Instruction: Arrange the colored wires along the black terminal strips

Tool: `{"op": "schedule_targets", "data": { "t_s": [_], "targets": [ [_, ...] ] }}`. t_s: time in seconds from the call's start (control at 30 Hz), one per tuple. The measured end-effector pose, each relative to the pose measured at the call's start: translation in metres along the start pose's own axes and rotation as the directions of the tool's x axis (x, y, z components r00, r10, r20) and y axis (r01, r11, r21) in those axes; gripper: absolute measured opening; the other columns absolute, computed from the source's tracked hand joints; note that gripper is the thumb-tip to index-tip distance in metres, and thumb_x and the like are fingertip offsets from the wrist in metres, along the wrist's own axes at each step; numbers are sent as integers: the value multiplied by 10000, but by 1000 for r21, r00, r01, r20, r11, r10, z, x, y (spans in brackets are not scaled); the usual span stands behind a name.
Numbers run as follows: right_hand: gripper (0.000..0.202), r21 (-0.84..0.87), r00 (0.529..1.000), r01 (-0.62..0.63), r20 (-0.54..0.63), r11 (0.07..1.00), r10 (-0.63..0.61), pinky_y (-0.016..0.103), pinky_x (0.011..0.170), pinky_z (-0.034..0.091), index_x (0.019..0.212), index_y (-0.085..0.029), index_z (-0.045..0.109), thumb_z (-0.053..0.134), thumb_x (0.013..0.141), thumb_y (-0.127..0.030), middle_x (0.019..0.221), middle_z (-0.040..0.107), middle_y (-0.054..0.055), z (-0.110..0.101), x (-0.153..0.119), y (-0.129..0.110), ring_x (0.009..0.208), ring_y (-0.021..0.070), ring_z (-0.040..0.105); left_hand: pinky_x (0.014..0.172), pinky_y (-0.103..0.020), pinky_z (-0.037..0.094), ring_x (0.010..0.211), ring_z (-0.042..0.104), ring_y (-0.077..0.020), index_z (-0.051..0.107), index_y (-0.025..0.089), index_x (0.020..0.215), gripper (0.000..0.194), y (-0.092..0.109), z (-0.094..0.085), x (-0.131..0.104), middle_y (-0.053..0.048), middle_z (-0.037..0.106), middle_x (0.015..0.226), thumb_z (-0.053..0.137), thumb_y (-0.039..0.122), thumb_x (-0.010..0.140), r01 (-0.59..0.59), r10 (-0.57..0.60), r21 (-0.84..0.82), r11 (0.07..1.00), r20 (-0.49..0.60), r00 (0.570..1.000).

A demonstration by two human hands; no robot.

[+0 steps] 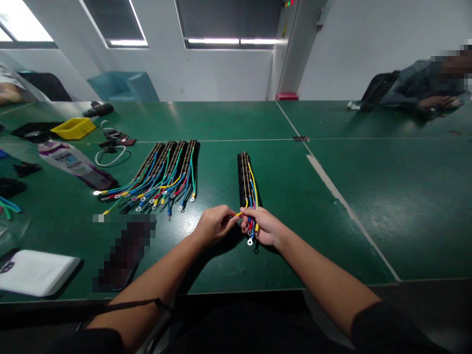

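So we've got both hands busy on one black terminal strip (241,179), which lies on the green bench (342,162) right in front of us, wires toward our side. Our left hand (217,225) isn't spread at all: thumb and index finger are pinched together on the end of a short yellow wire (239,214), with the other fingers curled in. Our right hand (267,227) is mostly closed around the bundle of blue, red and yellow wires, thumb laid across the top, its tip right by that same yellow wire. One silver ring lug (250,242) pokes out below the fingers. Can't really tell how hard either hand is squeezing. Off to the left, well apart, we've got four wired strips (191,153) lined up side by side, their ring lugs fanned out toward us, just beside a labelled bottle (72,162).
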State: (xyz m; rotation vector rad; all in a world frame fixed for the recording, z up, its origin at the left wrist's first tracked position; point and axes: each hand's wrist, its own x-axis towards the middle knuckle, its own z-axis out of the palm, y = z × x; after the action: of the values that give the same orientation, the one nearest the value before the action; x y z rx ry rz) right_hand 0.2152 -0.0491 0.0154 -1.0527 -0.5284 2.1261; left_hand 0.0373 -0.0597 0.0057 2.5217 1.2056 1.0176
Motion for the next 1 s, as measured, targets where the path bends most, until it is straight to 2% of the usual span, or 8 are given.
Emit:
{"op": "schedule_targets", "data": {
  "t_s": [0.17, 0.47, 0.57, 0.63, 0.73, 0.9, 1.0],
  "targets": [
    [129, 89, 999, -45, 7, 995, 45, 200, 448, 456, 715, -107, 546, 568, 838, -78, 511, 564, 16, 1, -3, -2, 466, 103, 561, 512, -206, 362, 515, 498, -91, 598, 143, 802, 216, -2, 0, 0, 5, 570, 599, 539, 331, 890, -1, 1, 25, 1000, -5, 1000],
    [96, 206, 994, -95, 69, 974, 82, 200, 516, 518, 783, -88, 583, 543, 870, -86, 574, 595, 28, -2, -3, 0, 527, 93, 587, 530, -210, 372, 544, 523, -100, 605, 143, 813, 205, -5, 1, 0, -6, 589, 621, 541, 322, 891, -11, 12, 35, 999, -26, 1000],
    [102, 191, 997, -65, 45, 979, 57, 176, 467, 480, 774, -92, 572, 543, 872, -96, 557, 573, 12, 0, -5, 1, 508, 86, 576, 528, -209, 371, 535, 520, -100, 599, 146, 812, 207, -5, 2, 0, 1, 573, 602, 537, 327, 893, -20, 21, 46, 999, -29, 999],
    [122, 158, 999, -28, 19, 987, 26, 140, 377, 380, 740, -114, 543, 577, 857, -125, 533, 542, -10, 3, -6, 3, 457, 72, 533, 527, -209, 371, 531, 520, -100, 594, 148, 810, 209, -6, 2, -1, 5, 568, 596, 536, 331, 894, -22, 23, 50, 999, -21, 1000],
    [165, 97, 1000, 12, -7, 995, -11, 126, 346, 304, 711, -129, 514, 618, 836, -160, 514, 501, -36, 5, -6, 7, 405, 50, 472, 526, -209, 372, 530, 525, -100, 586, 150, 799, 214, -6, 3, -1, 4, 573, 596, 546, 338, 891, -32, 33, 47, 998, -19, 999],
    [213, 22, 1000, -11, 24, 1000, 11, 134, 350, 291, 719, -133, 516, 669, 809, -249, 520, 481, -47, 4, -4, 9, 401, 45, 456, 527, -204, 382, 532, 538, -97, 582, 157, 784, 224, -8, 3, -2, 6, 590, 603, 562, 355, 886, -31, 33, 32, 999, -48, 998],
    [212, 37, 996, -52, 70, 998, 49, 139, 373, 313, 713, -135, 503, 668, 808, -227, 511, 474, -51, 2, -3, 8, 405, 40, 442, 532, -205, 389, 543, 549, -100, 586, 161, 784, 234, -10, 4, -2, 8, 595, 607, 560, 371, 886, -64, 65, 31, 997, -40, 997]
  ]
}}
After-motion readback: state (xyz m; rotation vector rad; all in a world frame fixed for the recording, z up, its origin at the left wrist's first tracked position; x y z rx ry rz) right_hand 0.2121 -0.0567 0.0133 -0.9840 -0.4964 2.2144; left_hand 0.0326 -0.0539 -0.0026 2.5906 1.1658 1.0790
